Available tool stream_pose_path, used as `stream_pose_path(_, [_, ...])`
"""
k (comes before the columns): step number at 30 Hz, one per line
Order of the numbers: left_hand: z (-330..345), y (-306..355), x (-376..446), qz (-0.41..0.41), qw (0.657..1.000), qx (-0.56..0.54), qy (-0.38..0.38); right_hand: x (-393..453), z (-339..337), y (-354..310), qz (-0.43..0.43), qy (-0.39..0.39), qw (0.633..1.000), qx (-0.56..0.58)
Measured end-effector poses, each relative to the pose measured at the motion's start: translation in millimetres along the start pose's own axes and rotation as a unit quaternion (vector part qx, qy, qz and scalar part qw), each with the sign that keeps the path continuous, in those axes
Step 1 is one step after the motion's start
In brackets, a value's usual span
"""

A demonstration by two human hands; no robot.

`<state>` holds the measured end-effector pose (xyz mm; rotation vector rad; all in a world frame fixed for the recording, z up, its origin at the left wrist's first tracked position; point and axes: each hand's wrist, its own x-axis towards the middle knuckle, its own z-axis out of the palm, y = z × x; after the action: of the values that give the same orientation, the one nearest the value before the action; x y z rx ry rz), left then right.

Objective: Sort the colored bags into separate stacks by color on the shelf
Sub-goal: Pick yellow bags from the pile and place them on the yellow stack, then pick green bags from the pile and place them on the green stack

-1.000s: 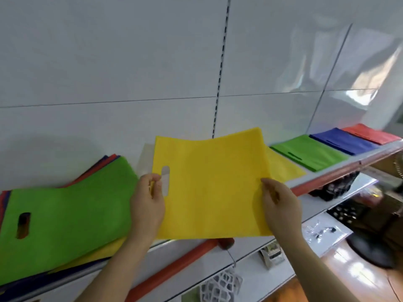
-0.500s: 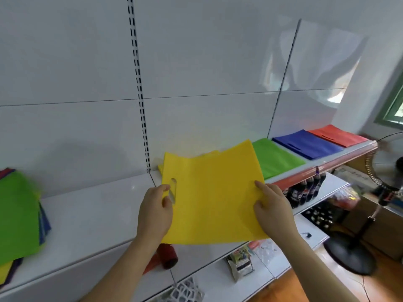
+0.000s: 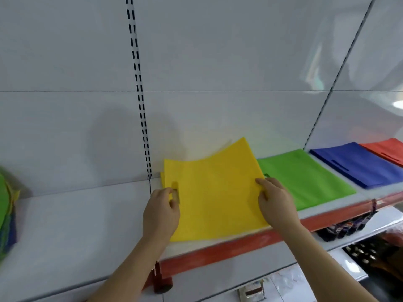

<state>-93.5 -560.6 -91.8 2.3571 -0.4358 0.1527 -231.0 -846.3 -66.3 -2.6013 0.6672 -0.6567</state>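
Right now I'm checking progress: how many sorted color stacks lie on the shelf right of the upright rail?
4: yellow stack under both hands, then green stack, blue stack, red stack at the right edge; more may be hidden beyond it.

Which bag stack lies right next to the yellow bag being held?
The green stack, lying directly right of the yellow bag by the right hand. The blue stack and red stack lie farther right.
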Motion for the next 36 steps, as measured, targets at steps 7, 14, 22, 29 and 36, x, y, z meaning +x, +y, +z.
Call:
stream_pose_path(7, [21.2, 1.7, 6.9, -0.031, 0.987, 0.154, 0.01, 48.5, 35.0, 24.0, -0.043, -0.045, 0.998, -0.007])
stream_pose_path(14, [30.7, 10.9, 1.8, -0.088, 0.956, 0.281, 0.01, 50.8, 55.2, 46.9, -0.084, -0.109, 0.989, -0.059])
stream_pose_path(22, [36.9, 32.0, -2.5, -0.125, 0.929, 0.347, -0.034, 50.2, 50.6, 39.4, -0.117, -0.165, 0.968, -0.148])
stream_pose_path(29, [15.0, 36.3, -12.6, -0.117, 0.935, 0.332, 0.049, 51.9, 43.5, 18.9, -0.162, -0.163, 0.962, -0.145])
stream_pose_path(36, [-37.3, 3.7, -46.6, -0.139, 0.919, 0.355, 0.094, 17.3, 60.9, -59.2, -0.239, -0.177, 0.947, -0.119])
